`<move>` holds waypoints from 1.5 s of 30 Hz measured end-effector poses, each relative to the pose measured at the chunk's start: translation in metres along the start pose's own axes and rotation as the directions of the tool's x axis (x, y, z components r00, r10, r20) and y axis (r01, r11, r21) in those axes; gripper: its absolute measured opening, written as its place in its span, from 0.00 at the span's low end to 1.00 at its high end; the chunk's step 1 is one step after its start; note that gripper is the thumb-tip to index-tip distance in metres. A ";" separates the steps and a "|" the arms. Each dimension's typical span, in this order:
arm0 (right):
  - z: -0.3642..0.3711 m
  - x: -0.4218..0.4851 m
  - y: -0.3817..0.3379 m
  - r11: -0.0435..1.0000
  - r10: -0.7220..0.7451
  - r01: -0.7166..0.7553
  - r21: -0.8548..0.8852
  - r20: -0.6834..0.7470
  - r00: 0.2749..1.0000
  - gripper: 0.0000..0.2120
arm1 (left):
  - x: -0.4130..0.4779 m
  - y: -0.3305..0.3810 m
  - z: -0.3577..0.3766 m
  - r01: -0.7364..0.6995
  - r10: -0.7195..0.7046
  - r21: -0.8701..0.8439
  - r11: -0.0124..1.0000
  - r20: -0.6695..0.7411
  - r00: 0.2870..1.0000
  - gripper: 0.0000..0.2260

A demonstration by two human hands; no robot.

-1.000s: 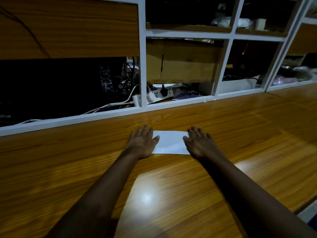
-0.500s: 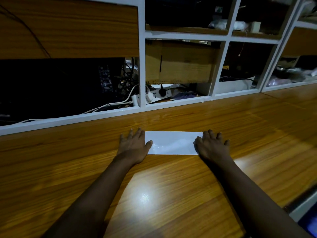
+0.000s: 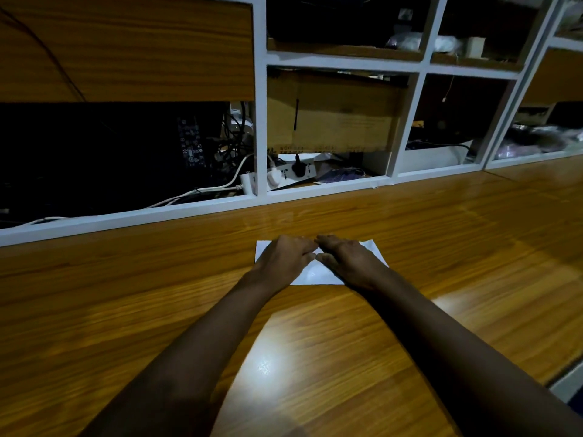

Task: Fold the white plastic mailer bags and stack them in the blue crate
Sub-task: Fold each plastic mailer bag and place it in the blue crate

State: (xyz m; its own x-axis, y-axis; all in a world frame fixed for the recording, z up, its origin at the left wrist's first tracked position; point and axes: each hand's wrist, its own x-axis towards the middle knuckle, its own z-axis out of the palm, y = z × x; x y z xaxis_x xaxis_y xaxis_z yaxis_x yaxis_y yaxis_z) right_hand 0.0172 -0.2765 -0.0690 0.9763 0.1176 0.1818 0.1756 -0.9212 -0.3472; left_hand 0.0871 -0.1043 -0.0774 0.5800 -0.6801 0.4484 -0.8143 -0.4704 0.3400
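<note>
A folded white mailer bag (image 3: 315, 275) lies flat on the wooden table (image 3: 410, 310), a little beyond the middle. My left hand (image 3: 284, 258) presses palm-down on its left half. My right hand (image 3: 348, 260) presses palm-down on its right half. The fingertips of both hands meet over the bag's far middle. Only the bag's corners and a strip of its near edge show around the hands. The blue crate is not in view.
A white-framed shelf unit (image 3: 260, 121) runs along the table's far edge, holding a cardboard box (image 3: 334, 118), a white power strip (image 3: 290, 175) with cables and dark equipment. The table's near right edge (image 3: 564, 373) drops off.
Both hands slid inward from the bag's two ends to its middle, where the fingertips now meet. The bag lies in the same spot on the table.
</note>
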 end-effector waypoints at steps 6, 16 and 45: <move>-0.007 0.003 0.007 0.980 0.072 -0.028 -0.195 0.223 0.972 0.35 | -0.003 -0.011 -0.006 -0.062 0.040 0.091 0.994 0.228 0.973 0.23; -0.009 -0.006 0.018 0.958 0.133 -0.067 -0.278 0.227 0.965 0.54 | -0.012 -0.013 -0.016 0.092 -0.241 0.329 0.940 0.449 0.860 0.42; 0.024 -0.001 -0.022 0.938 0.200 -0.196 -0.286 -0.017 0.980 0.28 | -0.009 0.027 0.009 0.174 -0.275 0.445 0.878 0.173 0.946 0.21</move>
State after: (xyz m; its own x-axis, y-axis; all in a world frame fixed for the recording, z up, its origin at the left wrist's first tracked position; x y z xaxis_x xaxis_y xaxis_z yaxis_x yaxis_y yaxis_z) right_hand 0.0154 -0.2477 -0.0840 0.9893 -0.0751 0.1248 -0.0630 -0.9932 -0.0983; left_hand 0.0597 -0.1155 -0.0800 0.7688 -0.6112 0.1880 -0.6235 -0.7817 0.0086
